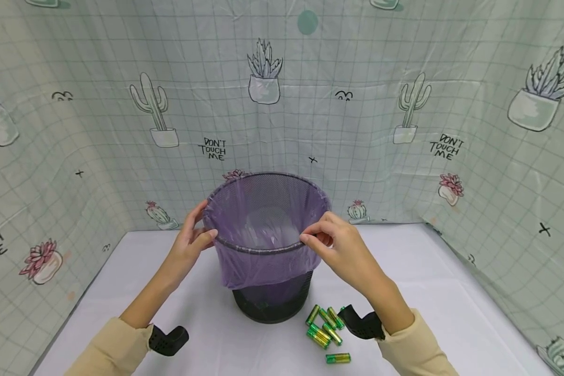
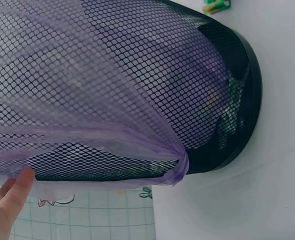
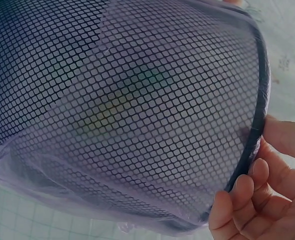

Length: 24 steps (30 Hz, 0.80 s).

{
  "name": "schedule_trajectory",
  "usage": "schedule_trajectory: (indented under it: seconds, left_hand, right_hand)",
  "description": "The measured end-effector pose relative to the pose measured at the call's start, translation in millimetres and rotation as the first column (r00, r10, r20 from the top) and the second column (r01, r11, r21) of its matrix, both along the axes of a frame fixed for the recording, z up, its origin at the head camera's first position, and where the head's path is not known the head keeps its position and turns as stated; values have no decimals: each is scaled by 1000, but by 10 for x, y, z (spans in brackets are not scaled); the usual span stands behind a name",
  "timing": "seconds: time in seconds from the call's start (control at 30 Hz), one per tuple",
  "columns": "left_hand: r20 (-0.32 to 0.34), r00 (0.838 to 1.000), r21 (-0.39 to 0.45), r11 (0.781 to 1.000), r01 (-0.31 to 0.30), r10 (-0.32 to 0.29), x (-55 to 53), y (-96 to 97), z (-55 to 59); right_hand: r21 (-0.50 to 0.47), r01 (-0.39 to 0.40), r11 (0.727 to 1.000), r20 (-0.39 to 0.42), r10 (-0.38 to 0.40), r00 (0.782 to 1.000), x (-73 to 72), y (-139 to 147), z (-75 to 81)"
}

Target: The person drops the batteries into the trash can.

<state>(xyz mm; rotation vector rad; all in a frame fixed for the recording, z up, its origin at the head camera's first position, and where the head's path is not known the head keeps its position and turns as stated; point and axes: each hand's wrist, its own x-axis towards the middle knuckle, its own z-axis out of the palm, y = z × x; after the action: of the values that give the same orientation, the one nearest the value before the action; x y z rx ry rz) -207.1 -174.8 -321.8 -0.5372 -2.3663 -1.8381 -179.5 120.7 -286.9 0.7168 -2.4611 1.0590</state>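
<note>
A black mesh trash can (image 1: pixel 269 312) stands upright on the white table. A thin purple trash bag (image 1: pixel 268 271) lines it and folds over the rim, hanging partway down the outside. My left hand (image 1: pixel 194 237) holds the left side of the bagged rim, thumb at the edge and fingers along the outside. In the left wrist view, fingertips (image 2: pixel 25 175) touch the bag. My right hand (image 1: pixel 340 245) pinches the bag at the front right of the rim; in the right wrist view, its curled fingers (image 3: pixel 243 189) lie against the dark edge.
Several green and gold batteries (image 1: pixel 319 335) lie on the white table (image 1: pixel 207 334) to the can's front right, below my right forearm. A cactus-print cloth (image 1: pixel 310 125) encloses the back and sides. Blurred green and yellow patches show through the mesh; their place cannot be told.
</note>
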Motion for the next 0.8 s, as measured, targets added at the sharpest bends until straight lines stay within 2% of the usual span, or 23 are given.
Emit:
schedule_trajectory:
  seconds: [0.37, 0.5, 0.63, 0.8]
  left_hand:
    - [11, 1000, -3, 1000, -4, 4, 3, 2, 11]
    - [13, 1000, -2, 1000, -5, 5, 8, -1, 20]
    - [17, 1000, -10, 1000, -6, 6, 9, -2, 24]
    - [21, 1000, -14, 1000, -3, 3, 6, 3, 23]
  right_hand:
    - [-7, -3, 1000, -12, 3, 1000, -9, 0, -11]
    - [-31, -26, 999, -22, 26, 999, 10, 22, -32]
    - [-98, -74, 992, -61, 68, 996, 44, 105, -140]
    - [-188, -132, 973, -128, 109, 986, 91, 263, -358]
